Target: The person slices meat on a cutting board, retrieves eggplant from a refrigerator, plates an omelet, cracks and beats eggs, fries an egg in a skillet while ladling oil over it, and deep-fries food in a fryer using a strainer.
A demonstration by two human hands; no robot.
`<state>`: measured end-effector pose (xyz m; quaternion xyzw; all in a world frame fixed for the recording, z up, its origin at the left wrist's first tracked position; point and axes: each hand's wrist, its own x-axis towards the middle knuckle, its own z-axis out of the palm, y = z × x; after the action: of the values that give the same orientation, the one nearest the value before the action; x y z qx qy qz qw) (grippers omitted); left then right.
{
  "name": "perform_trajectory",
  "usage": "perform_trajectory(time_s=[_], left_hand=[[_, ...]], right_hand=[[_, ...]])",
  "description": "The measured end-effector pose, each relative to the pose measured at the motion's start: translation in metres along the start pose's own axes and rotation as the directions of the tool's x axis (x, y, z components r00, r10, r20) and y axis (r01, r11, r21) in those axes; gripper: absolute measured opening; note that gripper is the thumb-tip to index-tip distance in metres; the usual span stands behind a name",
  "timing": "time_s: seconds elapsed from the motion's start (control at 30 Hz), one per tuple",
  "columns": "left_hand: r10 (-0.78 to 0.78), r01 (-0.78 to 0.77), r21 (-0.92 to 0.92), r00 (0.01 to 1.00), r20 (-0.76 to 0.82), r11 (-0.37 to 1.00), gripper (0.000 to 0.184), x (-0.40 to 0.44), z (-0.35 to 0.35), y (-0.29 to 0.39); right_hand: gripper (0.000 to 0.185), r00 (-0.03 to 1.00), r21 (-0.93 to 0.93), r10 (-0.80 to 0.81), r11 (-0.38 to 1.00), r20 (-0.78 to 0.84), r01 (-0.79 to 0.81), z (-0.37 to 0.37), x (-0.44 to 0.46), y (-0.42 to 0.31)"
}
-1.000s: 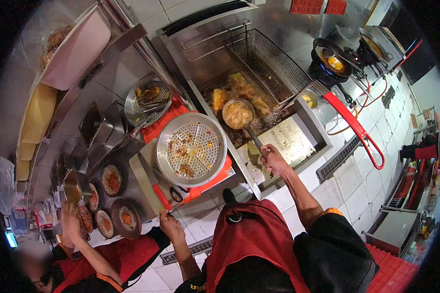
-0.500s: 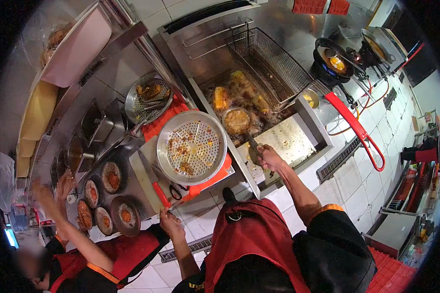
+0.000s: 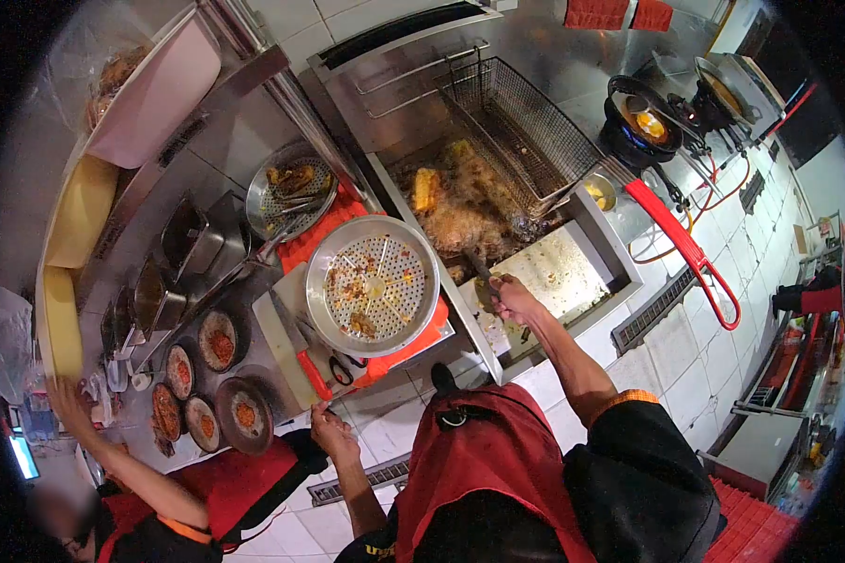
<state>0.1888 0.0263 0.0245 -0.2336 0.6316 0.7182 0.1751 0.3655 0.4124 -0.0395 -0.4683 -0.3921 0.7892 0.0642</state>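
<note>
My right hand (image 3: 514,302) is closed around the dark handle of a ladle or skimmer (image 3: 480,266). Its head is down in the bubbling oil of the fryer (image 3: 599,317), hidden by foam. Golden pieces of food (image 3: 426,190) fry beside it. At the counter corner, my left hand (image 3: 334,435) has its fingers curled just below the red handle of a knife (image 3: 314,373); what they hold, if anything, is hidden. The knife lies on a pale board (image 3: 280,349). Right of it are black-handled scissors (image 3: 343,370) and a perforated metal pan (image 3: 333,324) with crumbs.
A wire fry basket (image 3: 573,141) with a long red handle stands in the fryer's far side. Woks (image 3: 637,141) sit on lit burners at the right. Several small bowls (image 3: 218,341) of red food stand at left, where a co-worker's arm (image 3: 141,479) reaches over.
The ladle or skimmer head, visible with food in it before, has sunk into the oil, and the foam has spread. The co-worker's arm has moved left. My left hand has barely moved.
</note>
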Motion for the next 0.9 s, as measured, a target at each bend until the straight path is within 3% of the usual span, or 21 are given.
perform_trajectory(time_s=[0.23, 0.33, 0.43, 0.63, 0.73, 0.9], left_hand=[[-0.022, 0.022, 0.007, 0.999, -0.026, 1.000, 0.022, -0.006, 0.004, 0.004], [-0.003, 0.002, 0.012, 1.000, 0.031, 1.000, 0.022, -0.001, -0.004, -0.002], [-0.086, 0.085, 0.013, 0.995, 0.052, 0.996, 0.020, 0.004, -0.006, 0.001], [-0.006, 0.006, 0.015, 1.000, 0.024, 1.000, 0.024, -0.006, 0.004, 0.003], [-0.002, 0.002, 0.004, 1.000, 0.005, 1.000, 0.027, -0.002, 0.002, 0.000], [-0.021, 0.022, -0.010, 0.999, 0.030, 1.000, 0.024, -0.004, 0.004, -0.001]], right_hand=[[0.022, 0.999, 0.044, 0.008, 0.999, -0.031, -0.007, 0.006, -0.004, -0.003], [0.026, 1.000, 0.043, -0.029, 0.999, -0.003, 0.029, 0.008, -0.021, -0.012], [0.028, 0.998, 0.051, -0.059, 0.997, 0.011, 0.058, 0.010, -0.034, -0.020], [0.015, 0.997, 0.069, -0.005, 0.998, -0.073, 0.010, -0.004, -0.023, -0.015], [0.015, 0.999, 0.108, 0.010, 0.994, -0.034, -0.007, -0.014, -0.016, -0.012], [0.014, 0.998, -0.049, 0.036, 0.998, -0.058, -0.039, -0.014, -0.014, -0.014]])
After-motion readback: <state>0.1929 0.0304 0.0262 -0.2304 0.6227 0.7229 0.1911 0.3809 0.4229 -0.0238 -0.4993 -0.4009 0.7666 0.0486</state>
